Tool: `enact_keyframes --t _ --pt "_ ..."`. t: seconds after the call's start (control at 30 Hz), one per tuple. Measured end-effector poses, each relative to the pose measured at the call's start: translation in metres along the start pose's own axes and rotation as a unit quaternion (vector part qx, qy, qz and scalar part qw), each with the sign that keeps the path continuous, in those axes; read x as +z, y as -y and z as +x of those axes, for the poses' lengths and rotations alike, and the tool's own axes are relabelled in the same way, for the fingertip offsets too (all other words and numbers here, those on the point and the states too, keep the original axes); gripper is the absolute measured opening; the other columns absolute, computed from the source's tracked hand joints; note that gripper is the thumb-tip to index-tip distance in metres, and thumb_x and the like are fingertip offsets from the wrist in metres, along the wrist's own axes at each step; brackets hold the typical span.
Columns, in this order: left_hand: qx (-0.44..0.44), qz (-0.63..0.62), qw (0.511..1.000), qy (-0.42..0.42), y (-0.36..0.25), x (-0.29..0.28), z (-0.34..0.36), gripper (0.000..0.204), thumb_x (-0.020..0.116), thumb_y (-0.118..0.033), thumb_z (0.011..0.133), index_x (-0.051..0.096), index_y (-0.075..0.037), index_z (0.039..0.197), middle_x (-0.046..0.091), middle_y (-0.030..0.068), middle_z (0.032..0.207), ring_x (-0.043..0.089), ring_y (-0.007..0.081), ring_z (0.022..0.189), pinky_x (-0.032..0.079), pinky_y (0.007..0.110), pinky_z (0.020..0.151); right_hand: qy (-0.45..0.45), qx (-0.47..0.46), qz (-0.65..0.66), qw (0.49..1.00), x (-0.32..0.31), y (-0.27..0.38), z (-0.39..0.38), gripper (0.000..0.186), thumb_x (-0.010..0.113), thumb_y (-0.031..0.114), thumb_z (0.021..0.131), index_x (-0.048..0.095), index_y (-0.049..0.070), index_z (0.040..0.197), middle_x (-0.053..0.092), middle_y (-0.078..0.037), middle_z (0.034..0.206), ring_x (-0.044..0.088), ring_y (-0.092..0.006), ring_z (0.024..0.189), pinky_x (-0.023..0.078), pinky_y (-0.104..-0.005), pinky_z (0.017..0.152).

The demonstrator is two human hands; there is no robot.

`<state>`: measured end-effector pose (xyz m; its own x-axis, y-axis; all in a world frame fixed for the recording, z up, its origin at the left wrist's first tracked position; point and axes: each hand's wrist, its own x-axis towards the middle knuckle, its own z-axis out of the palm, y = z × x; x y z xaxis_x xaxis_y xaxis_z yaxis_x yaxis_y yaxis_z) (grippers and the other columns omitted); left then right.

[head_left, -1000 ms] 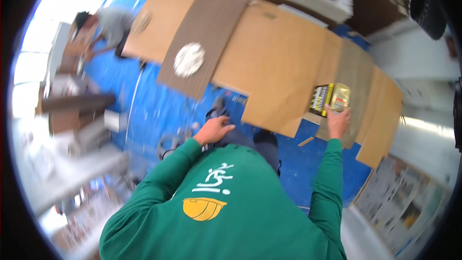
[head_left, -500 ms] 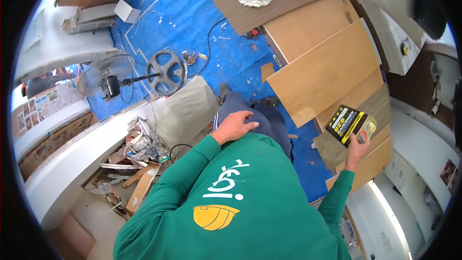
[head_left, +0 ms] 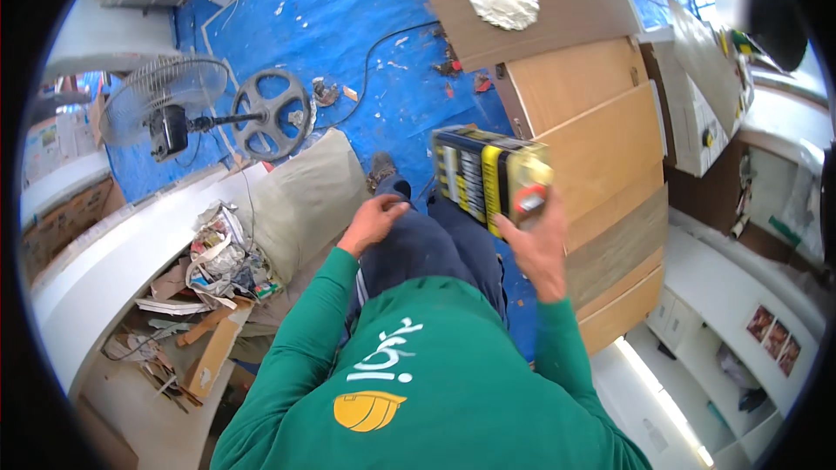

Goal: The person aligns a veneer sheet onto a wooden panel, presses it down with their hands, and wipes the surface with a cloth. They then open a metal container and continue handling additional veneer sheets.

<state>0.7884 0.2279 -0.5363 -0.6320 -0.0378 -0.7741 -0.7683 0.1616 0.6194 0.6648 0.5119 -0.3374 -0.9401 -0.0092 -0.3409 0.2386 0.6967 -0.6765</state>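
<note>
the right hand [head_left: 537,239] is closed on the gold-coloured end of a rectangular black-and-yellow can [head_left: 470,176], held tilted on its side. compared with half a second ago, the can is shifted left, from above the wooden panels [head_left: 601,139] at the right to in front of the dark trousers [head_left: 405,248]. the left hand [head_left: 373,223] remains near the left thigh, half open, fingers loosely curled, holding nothing.

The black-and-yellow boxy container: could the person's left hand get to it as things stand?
Probably yes. The bare left hand looks empty, and nothing visible blocks the gap between it and the container, which the right hand holds.
</note>
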Motion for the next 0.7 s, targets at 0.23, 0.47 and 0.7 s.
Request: enact_keyframes --t 0.23,0.47,0.7 --pt "-0.108 -0.059 0.978 -0.168 0.153 0.015 0.140 0.056 0.077 -0.031 0.101 0.068 0.006 0.142 0.079 0.0256 0.126 0.076 0.0363 0.119 0.057 0.044 0.104 0.115 0.000 -0.074 0.991 0.307 -0.133 0.165 0.087 0.090 0.031 0.075 0.048 -0.002 0.143 0.059 -0.027 0.137 0.059 -0.0467 0.131 0.050 -0.0537 0.109" --pt "-0.112 -0.137 0.974 -0.141 0.190 0.069 0.275 0.080 0.079 -0.025 0.101 0.041 0.001 0.167 0.070 0.0259 0.144 0.074 0.0373 0.125 0.058 0.046 0.106 0.087 0.003 -0.166 0.982 0.497 -0.243 0.274 0.093 0.093 0.032 0.074 0.046 -0.007 0.145 0.057 -0.031 0.136 0.059 -0.0519 0.126 0.050 -0.0567 0.107" --pt "-0.115 -0.190 0.967 -0.123 0.195 0.094 0.373 0.087 0.076 -0.015 0.103 0.027 -0.003 0.174 0.060 0.0281 0.156 0.067 0.0399 0.136 0.057 0.049 0.110 0.025 -0.004 -0.178 0.984 0.577 -0.351 0.306 0.104 0.095 0.035 0.077 0.038 -0.005 0.155 0.053 -0.030 0.138 0.057 -0.0517 0.125 0.048 -0.0598 0.105"
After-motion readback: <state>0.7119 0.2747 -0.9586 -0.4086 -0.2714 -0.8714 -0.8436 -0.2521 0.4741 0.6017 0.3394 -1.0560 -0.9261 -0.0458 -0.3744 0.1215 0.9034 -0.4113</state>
